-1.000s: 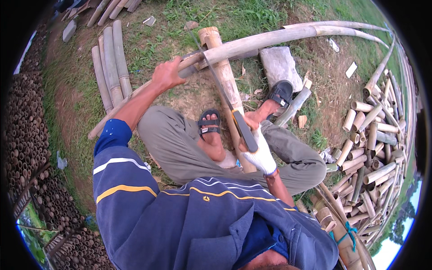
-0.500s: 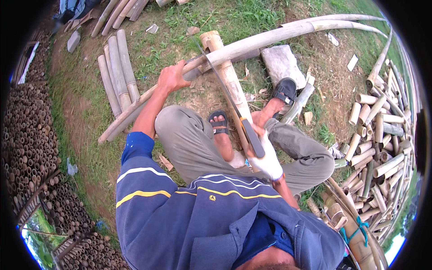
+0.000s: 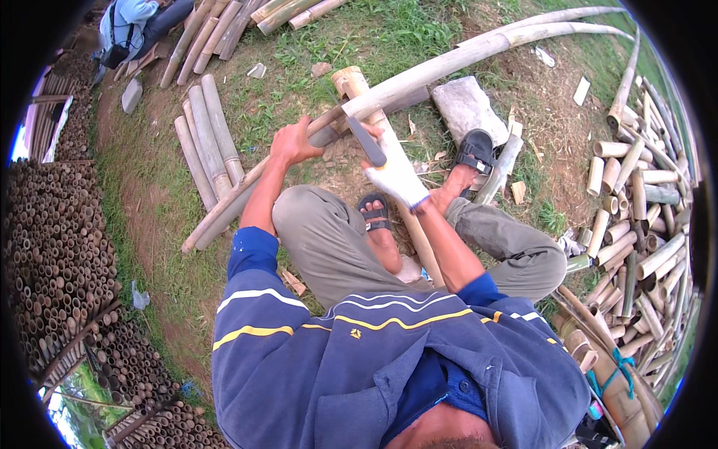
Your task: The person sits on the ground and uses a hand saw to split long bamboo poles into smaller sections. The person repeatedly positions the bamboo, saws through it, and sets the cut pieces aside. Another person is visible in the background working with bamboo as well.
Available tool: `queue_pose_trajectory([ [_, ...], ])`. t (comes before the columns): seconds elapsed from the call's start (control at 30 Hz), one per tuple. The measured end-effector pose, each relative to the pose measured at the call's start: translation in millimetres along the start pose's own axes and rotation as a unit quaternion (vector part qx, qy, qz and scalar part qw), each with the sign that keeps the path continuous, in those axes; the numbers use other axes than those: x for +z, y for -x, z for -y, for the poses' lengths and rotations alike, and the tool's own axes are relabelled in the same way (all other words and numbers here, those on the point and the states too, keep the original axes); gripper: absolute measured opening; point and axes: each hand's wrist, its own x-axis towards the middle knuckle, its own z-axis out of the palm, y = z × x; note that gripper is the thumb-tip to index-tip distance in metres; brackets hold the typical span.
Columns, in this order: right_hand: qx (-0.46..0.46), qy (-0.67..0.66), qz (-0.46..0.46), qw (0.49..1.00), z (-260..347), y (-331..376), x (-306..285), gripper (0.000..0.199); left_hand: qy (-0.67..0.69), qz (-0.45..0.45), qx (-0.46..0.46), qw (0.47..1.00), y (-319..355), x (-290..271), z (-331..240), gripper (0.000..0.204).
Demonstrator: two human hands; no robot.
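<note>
A long pale bamboo pole slants across in front of me, over the upper end of a thicker bamboo support. My left hand, bare, is closed around the thinner, browner stretch of bamboo left of the support. In a white glove, my right hand grips the dark handle of a handsaw. Its thin blade reaches past the pole at the cut line, and much of it is hidden. A second bamboo length lies close under the one in my left hand.
A grey stone block lies beside my sandalled right foot. Cut bamboo pieces lie at the left, with a large heap at the right. Stacked bamboo lines the far left. Another person sits at the top left.
My right hand has pushed the saw away from me, up to the pole, so less blade shows on my side. My left hand keeps its hold. The other person has come further into view.
</note>
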Motion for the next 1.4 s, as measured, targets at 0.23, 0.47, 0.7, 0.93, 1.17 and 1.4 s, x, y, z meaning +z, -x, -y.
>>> queue_pose_trajectory([
  [0.23,0.053,0.004,-0.003,0.999,63.1,212.6,-73.8,0.069,0.026,0.006,-0.016,1.000,6.3,3.7,-1.0,0.089],
  [0.47,-0.009,-0.045,-0.003,0.999,-10.3,-2.5,-6.6,0.076,0.015,0.000,-0.009,1.000,1.2,7.2,-6.1,0.091],
  [0.7,0.006,-0.119,-0.017,0.993,-23.8,-20.5,15.0,0.073,-0.007,-0.315,0.074,0.946,17.9,9.4,25.5,0.104],
  [0.93,0.014,-0.149,-0.032,0.988,-20.8,-30.4,11.7,0.071,-0.012,-0.186,0.077,0.980,40.2,24.2,19.5,0.084],
  [1.17,0.000,-0.040,-0.006,0.999,-12.0,1.8,12.2,0.076,-0.011,-0.079,-0.024,0.997,44.9,36.8,20.3,0.078],
  [1.4,0.029,-0.087,-0.042,0.995,-8.2,15.4,11.3,0.070,0.005,-0.058,-0.035,0.998,53.9,45.4,12.5,0.073],
])
